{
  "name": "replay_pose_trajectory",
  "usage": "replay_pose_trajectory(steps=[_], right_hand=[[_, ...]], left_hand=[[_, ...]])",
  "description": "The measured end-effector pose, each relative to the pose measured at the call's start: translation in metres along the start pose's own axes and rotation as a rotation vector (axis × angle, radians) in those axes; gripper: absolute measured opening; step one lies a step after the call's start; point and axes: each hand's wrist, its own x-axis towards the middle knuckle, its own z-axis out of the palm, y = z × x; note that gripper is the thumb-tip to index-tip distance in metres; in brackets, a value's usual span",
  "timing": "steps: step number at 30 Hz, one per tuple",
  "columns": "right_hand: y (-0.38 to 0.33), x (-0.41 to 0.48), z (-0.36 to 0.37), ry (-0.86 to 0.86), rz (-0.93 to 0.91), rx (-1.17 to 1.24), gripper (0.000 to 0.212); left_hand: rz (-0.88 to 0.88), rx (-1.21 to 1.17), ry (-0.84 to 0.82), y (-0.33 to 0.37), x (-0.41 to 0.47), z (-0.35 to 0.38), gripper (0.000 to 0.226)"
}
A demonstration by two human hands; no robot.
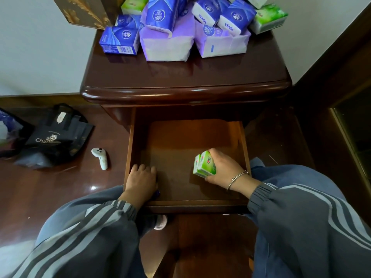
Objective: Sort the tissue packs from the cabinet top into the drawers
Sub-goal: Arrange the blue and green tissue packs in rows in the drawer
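The wooden drawer [244,141] stands pulled out under the cabinet top [180,75]. My right hand [225,169] is low in the drawer's right side, shut on two small green tissue packs [204,164] held side by side. At the drawer's front left corner my left hand [141,178] lies palm down over a blue tissue pack [158,192], of which only a sliver shows. On the cabinet top lie several blue packs [120,40], two large purple packs [166,47] and green packs [269,18].
A black bag [58,135] and a white controller [100,157] lie on the dark floor to the left. A brown patterned box [84,11] leans at the cabinet's back left. Dark furniture [341,97] borders the right. My knees flank the drawer.
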Motion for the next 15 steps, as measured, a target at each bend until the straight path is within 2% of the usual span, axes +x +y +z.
replay_pose_trajectory(steps=[9, 15], right_hand=[[0.002, 0.001, 0.003, -0.003, -0.007, -0.015, 0.068], [0.003, 0.002, 0.004, -0.008, -0.015, -0.022, 0.068]], left_hand=[[-0.035, -0.367, 0.010, 0.001, 0.008, 0.009, 0.036], [0.045, -0.356, -0.004, -0.002, 0.010, 0.012, 0.037]])
